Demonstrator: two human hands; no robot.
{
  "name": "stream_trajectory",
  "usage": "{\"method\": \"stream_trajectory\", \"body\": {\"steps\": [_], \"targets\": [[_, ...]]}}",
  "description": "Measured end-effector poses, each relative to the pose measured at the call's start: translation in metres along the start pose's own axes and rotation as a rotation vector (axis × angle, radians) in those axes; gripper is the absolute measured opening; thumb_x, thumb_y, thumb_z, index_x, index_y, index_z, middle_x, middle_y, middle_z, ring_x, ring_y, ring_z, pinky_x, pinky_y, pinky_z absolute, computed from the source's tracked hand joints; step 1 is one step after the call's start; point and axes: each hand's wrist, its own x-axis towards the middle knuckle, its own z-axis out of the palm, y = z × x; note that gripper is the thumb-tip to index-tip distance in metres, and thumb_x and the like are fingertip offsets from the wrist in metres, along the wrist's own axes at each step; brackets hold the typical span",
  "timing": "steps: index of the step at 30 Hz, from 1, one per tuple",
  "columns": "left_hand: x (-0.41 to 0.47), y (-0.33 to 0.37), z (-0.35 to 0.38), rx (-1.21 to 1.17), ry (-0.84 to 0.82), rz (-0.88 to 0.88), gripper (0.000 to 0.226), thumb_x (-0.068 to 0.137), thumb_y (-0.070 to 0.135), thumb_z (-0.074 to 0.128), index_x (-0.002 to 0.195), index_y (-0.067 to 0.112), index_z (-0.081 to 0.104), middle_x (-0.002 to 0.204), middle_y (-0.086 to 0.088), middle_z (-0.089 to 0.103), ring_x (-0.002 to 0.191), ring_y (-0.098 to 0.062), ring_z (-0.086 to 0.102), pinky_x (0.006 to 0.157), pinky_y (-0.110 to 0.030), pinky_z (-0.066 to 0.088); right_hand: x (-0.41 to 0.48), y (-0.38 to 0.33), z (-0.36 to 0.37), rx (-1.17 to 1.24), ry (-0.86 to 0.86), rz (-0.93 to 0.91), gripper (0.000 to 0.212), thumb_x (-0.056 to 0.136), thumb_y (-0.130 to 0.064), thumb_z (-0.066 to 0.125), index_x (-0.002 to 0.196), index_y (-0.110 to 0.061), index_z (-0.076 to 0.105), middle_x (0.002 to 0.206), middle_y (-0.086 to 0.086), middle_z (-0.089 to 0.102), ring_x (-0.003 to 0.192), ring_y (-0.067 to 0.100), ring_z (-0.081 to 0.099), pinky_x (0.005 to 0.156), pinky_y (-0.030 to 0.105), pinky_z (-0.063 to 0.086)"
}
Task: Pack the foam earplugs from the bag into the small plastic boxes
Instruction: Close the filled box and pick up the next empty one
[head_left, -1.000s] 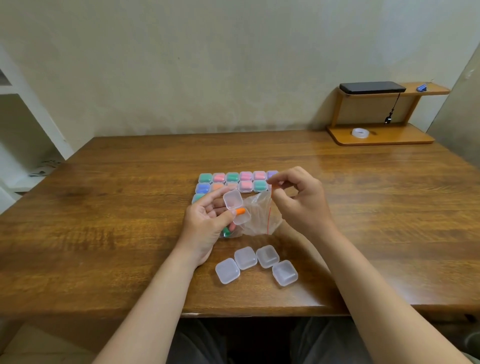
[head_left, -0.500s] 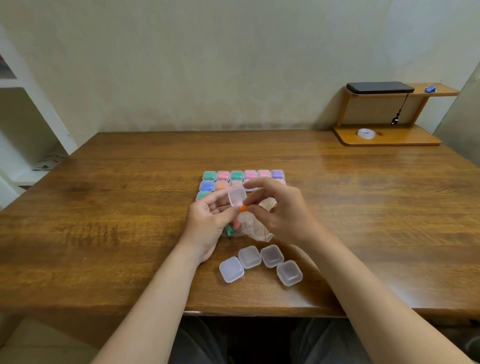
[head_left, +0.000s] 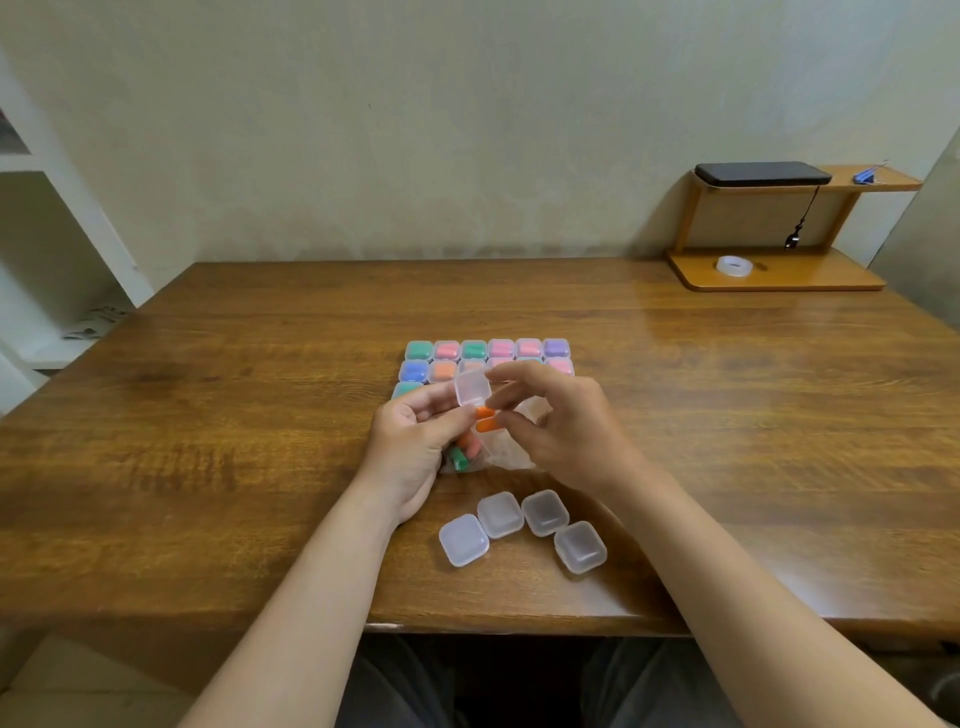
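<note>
The left hand (head_left: 415, 439) pinches the open box (head_left: 472, 391) over the bag (head_left: 511, 457), the orange earplug (head_left: 488, 423) lies crosswise in it, and the right hand (head_left: 569, 426) has its curled thumb touching the plug's right end and its forefinger on the box's top edge, grip unclear, so the right looks nearer to press it home.

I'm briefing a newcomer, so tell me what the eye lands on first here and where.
At the middle of the table, the left hand holds a small clear box, lid up, while the right hand pinches orange earplugs at its mouth. Behind them lies a grid of boxes filled with coloured plugs; four empty boxes wait near the front edge.
</note>
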Motion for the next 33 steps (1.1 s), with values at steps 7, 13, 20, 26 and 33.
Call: {"method": "stream_trajectory", "body": {"steps": [7, 13, 20, 26, 33], "targets": [[0.002, 0.0, -0.001, -0.07, 0.006, -0.031, 0.036, 0.09, -0.003, 0.068, 0.124, 0.007, 0.067, 0.112, -0.018, 0.074, 0.1, -0.036, 0.067, 0.083, -0.046, 0.054, 0.0, 0.005, -0.006, 0.036, -0.045, -0.013, 0.063, 0.083, -0.025, 0.073, 0.142, -0.019, 0.051, 0.132, -0.003, 0.061, 0.117, 0.006, 0.057, 0.096, 0.025, 0.05], [0.0, 0.001, -0.001, -0.097, -0.046, -0.011, 0.039, 0.09, -0.005, 0.066, 0.127, 0.008, 0.066, 0.118, -0.015, 0.073, 0.114, -0.032, 0.068, 0.091, -0.04, 0.055, 0.0, 0.006, -0.004, 0.05, -0.178, 0.111, 0.088, 0.085, -0.029, 0.078, 0.155, -0.039, 0.025, 0.14, -0.015, 0.053, 0.126, -0.004, 0.051, 0.103, 0.021, 0.044], [-0.003, 0.0, -0.001, -0.065, -0.121, 0.036, 0.03, 0.088, 0.003, 0.067, 0.117, 0.008, 0.07, 0.114, -0.023, 0.071, 0.093, -0.034, 0.062, 0.074, -0.036, 0.053, 0.0, 0.011, -0.004, 0.058, -0.077, 0.087, 0.067, 0.085, -0.02, 0.078, 0.145, -0.025, 0.048, 0.117, -0.009, 0.063, 0.108, 0.001, 0.06, 0.095, 0.026, 0.053], [0.0, -0.006, -0.003, 0.004, -0.121, 0.089, 0.042, 0.077, 0.005, 0.074, 0.118, 0.003, 0.069, 0.114, -0.028, 0.069, 0.092, -0.034, 0.061, 0.075, -0.035, 0.058, 0.0, 0.017, -0.002, 0.032, -0.01, -0.015, 0.032, 0.086, -0.024, 0.077, 0.116, -0.022, 0.067, 0.104, -0.005, 0.067, 0.094, 0.006, 0.063, 0.083, 0.033, 0.056], [0.001, -0.009, -0.003, 0.062, -0.121, 0.13, 0.03, 0.086, 0.006, 0.071, 0.115, -0.003, 0.07, 0.11, -0.026, 0.071, 0.079, -0.035, 0.057, 0.07, -0.037, 0.053, -0.001, 0.015, -0.001, 0.0, -0.007, -0.041, 0.026, 0.087, -0.019, 0.075, 0.112, -0.018, 0.069, 0.101, -0.006, 0.067, 0.091, 0.007, 0.062, 0.08, 0.032, 0.055]]}}
